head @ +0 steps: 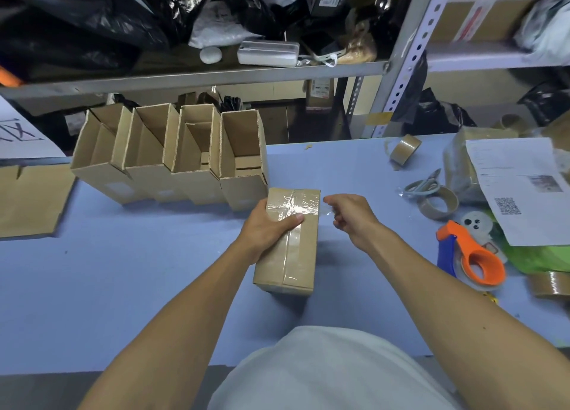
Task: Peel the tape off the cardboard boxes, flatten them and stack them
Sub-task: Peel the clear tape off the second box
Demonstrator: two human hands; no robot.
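Note:
A closed cardboard box (293, 255) lies on the blue table (138, 286) in front of me, sealed with clear tape (293, 204) along its top seam and across its far end. My left hand (268, 229) grips the box from the left, thumb pressed on the top. My right hand (348, 213) is just right of the box's far end, fingers pinched on a strip of clear tape (327, 212) that runs off the box's edge. Several open, empty cardboard boxes (172, 159) stand in a row behind the closed one.
A flat piece of cardboard (30, 199) lies at the left. On the right are an orange and blue tape dispenser (472, 255), tape rolls (404, 148), scissors (422, 185) and a printed sheet (521, 187). Metal shelving (216, 76) with bags stands behind the table.

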